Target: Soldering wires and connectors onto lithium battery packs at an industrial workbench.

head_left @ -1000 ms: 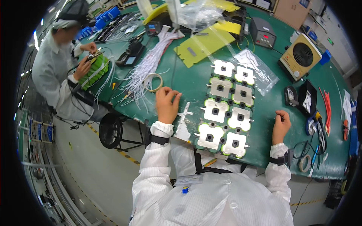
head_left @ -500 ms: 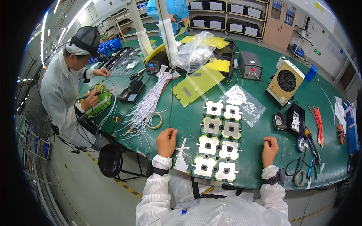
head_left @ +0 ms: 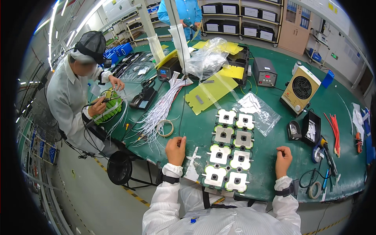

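In the head view, a rectangular pack of eight pale, squarish, green-edged plates (head_left: 229, 150) lies on the green tabletop (head_left: 264, 170). At its nine o'clock, the bare left hand (head_left: 176, 151) is half-curled; at three, the bare right hand (head_left: 283, 161) is loosely fisted. Whether either grips anything, I cannot tell.

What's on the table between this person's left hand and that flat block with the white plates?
In the head view, white tape-like pieces lie on the green table between the left hand and the white-plated block.
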Action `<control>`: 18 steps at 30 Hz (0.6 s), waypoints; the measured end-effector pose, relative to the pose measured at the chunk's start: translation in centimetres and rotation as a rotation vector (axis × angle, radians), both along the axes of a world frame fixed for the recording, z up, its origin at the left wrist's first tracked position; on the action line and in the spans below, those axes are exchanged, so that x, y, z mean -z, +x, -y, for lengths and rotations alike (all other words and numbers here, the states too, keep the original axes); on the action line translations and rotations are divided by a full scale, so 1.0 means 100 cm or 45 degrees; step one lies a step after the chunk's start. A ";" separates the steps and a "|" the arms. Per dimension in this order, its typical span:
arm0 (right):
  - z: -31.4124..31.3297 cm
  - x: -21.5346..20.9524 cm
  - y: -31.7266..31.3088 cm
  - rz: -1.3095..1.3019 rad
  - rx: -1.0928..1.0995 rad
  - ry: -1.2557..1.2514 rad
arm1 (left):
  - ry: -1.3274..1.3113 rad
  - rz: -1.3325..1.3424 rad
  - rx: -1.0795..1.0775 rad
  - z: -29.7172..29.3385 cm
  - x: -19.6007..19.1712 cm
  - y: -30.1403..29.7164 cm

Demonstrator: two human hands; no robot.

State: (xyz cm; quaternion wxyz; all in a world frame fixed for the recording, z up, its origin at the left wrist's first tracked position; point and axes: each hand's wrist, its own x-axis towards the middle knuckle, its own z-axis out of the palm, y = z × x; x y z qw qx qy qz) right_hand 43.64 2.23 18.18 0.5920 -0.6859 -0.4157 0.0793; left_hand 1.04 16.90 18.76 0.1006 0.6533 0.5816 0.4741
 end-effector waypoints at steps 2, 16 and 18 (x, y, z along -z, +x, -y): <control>0.000 -0.001 -0.001 -0.013 -0.033 -0.009 | 0.136 -0.153 -0.019 -0.005 0.001 -0.002; 0.000 0.000 -0.003 -0.026 0.057 0.032 | 0.010 0.461 0.127 -0.004 0.008 -0.016; -0.001 -0.005 -0.005 0.001 0.058 0.039 | -0.135 0.576 0.147 0.000 0.005 -0.015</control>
